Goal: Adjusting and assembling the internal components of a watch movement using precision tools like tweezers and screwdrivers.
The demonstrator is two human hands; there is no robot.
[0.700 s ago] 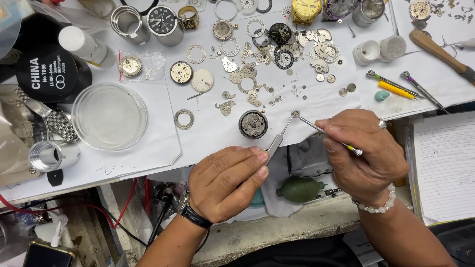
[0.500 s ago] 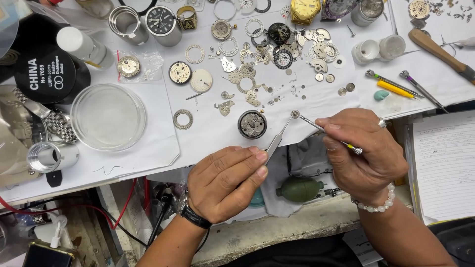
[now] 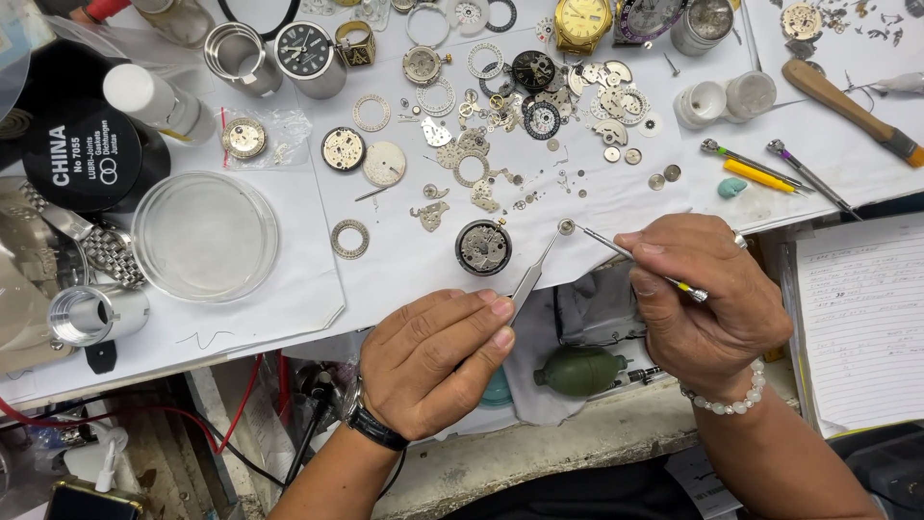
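I count two tools at frame centre—tweezers (image 3: 534,274) pinched in my left hand (image 3: 438,361), one thin pick (image 3: 630,258) gripped in my right hand (image 3: 707,308)—both unmoved beside one movement (image 3: 482,247).

Your tool tips have met on the small ring

Since the earlier views, your left hand (image 3: 433,361) has nudged its tweezers (image 3: 535,272) a touch toward 1 o'clock, so the tips now sit at the small round part (image 3: 566,227). Your right hand (image 3: 707,303) has eased slightly toward 9 o'clock, bringing the thin screwdriver (image 3: 635,258) tip onto that same part, at 3 o'clock from the watch movement (image 3: 482,247).
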